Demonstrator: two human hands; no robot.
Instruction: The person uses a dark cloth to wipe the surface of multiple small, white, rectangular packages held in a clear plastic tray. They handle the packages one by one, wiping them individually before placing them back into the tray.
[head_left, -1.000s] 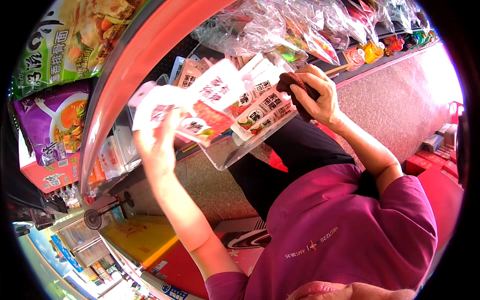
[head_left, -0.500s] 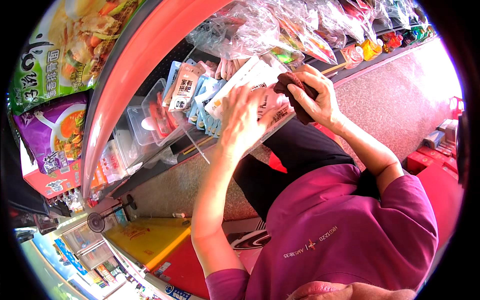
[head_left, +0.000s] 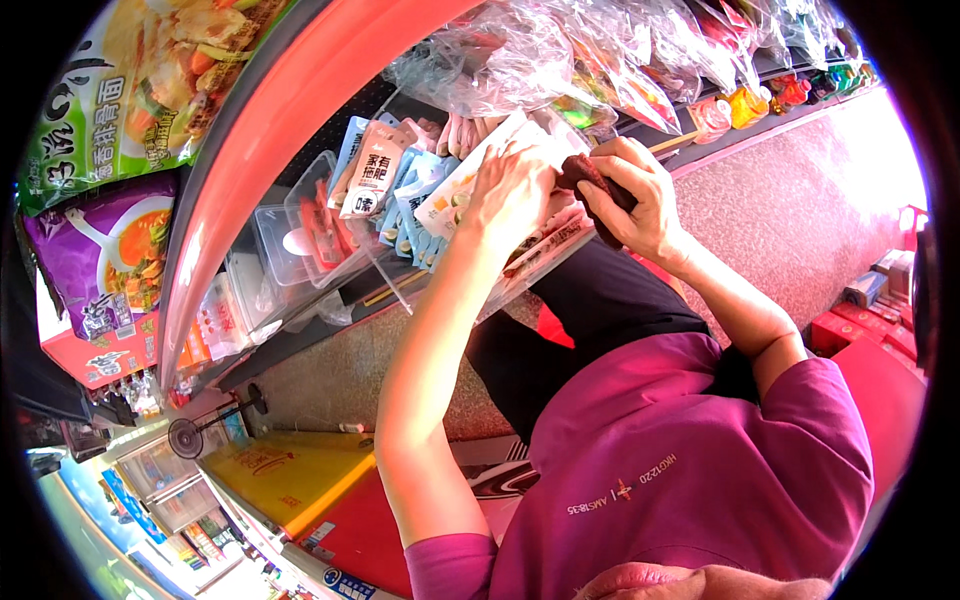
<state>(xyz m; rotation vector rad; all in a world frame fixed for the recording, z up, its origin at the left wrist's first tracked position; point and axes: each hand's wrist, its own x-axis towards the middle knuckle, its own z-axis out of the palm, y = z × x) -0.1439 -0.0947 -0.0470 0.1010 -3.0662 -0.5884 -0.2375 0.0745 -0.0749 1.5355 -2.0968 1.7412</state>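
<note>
My right hand [head_left: 640,195] is closed round a bunched dark brown cloth [head_left: 612,208], just right of the packets. My left hand [head_left: 508,195] bends its fingers over white snack packets [head_left: 440,208] and seems to grip them. Glare and the hand itself hide part of its fingertips. Under that hand, more packets show behind the front wall of a clear plastic bin [head_left: 540,268]. To its left stand light blue packets [head_left: 412,200] and a beige-pink packet [head_left: 370,172].
Clear-wrapped goods [head_left: 490,60] fill the shelf's far side, with bottles [head_left: 745,108] along its right. A clear tub [head_left: 320,220] holds red packets. A curved red edge [head_left: 260,130] passes noodle packs [head_left: 110,250] at left. Red boxes [head_left: 865,330] stand at right, a yellow chest [head_left: 290,475] lower left.
My left hand has moved slightly right and away from me, and its spread fingers have curled over the packets. Packets beneath now show more. My right hand keeps the cloth, now bunched tighter.
</note>
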